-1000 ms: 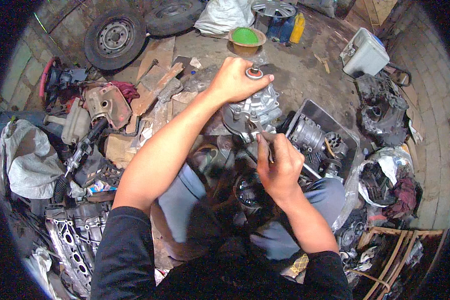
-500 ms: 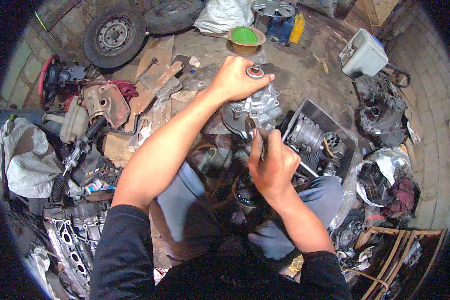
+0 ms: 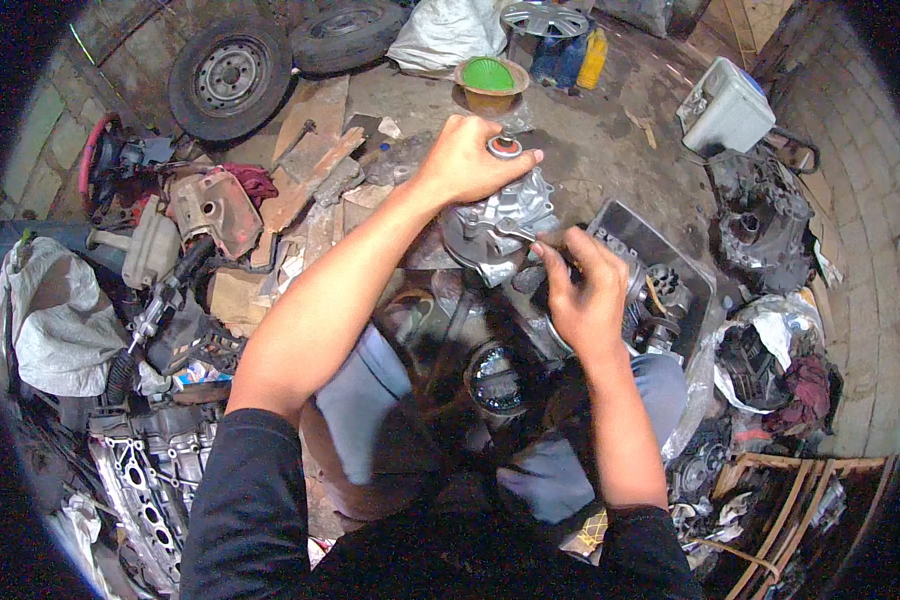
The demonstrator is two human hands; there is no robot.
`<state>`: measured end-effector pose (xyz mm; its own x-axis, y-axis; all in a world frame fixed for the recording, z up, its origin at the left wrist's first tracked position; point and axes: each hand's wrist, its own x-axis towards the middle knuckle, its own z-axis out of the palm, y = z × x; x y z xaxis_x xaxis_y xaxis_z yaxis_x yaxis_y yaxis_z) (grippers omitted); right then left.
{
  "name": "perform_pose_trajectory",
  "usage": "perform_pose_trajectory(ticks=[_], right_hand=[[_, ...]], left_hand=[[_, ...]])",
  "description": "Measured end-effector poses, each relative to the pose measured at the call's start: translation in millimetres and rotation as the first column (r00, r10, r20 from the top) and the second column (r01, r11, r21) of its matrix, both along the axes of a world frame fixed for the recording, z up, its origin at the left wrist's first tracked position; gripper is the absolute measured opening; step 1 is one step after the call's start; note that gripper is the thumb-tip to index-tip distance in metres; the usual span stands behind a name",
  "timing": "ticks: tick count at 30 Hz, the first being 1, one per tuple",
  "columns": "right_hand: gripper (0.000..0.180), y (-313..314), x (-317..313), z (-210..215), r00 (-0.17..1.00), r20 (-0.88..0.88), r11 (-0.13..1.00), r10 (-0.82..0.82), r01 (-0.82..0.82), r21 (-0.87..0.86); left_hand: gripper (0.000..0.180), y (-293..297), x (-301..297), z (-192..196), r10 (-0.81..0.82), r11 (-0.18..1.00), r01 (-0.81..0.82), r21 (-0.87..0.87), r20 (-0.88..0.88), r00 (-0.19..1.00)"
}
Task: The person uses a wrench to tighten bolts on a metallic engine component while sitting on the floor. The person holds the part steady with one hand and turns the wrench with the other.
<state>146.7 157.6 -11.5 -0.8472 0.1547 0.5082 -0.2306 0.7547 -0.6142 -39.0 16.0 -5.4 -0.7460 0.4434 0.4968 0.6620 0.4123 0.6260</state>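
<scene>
A silvery cast-metal housing (image 3: 480,232) stands in front of me, between my knees and the far floor. My left hand (image 3: 467,163) is closed around its upper end, where a round fitting with an orange ring (image 3: 505,147) pokes up beside the thumb. My right hand (image 3: 592,285) pinches the near end of a small spanner (image 3: 518,235) between thumb and fingers. The spanner's far end lies against the housing's right side; the fastener under it is too small to make out.
A dark tray (image 3: 660,240) of machine parts sits right of the housing. Beyond stand a bowl with a green basket (image 3: 490,75) and a wheel (image 3: 232,75). A cylinder head (image 3: 145,490) lies at lower left, a dark gearbox-like casing (image 3: 760,215) at right.
My right hand has swung right and slightly up, turning the spanner from pointing toward me to pointing rightward. My left hand keeps its grip on the housing.
</scene>
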Motion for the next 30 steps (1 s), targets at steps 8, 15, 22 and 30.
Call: perform_pose_trajectory(ticks=[8,15,22,30], right_hand=[[0.021,34,-39,-16,0.991,0.012,0.982,0.132,-0.129,-0.137],[0.02,36,-32,-6,0.997,0.005,0.973,-0.071,0.07,-0.222],[0.014,-11,5,-1,0.968,-0.223,0.988,-0.117,0.136,0.072],[0.013,-23,12,-10,0.969,-0.206,0.989,-0.135,0.143,0.026]], left_hand=[[0.053,1,1,1,-0.025,1.0,0.025,0.006,0.005,1.0],[0.048,-3,3,6,0.006,0.997,0.004,-0.078,0.129,0.992],[0.051,1,1,3,-0.027,1.0,0.027,0.002,0.039,0.999],[0.052,-2,2,5,-0.024,1.0,0.024,-0.016,0.012,1.0]])
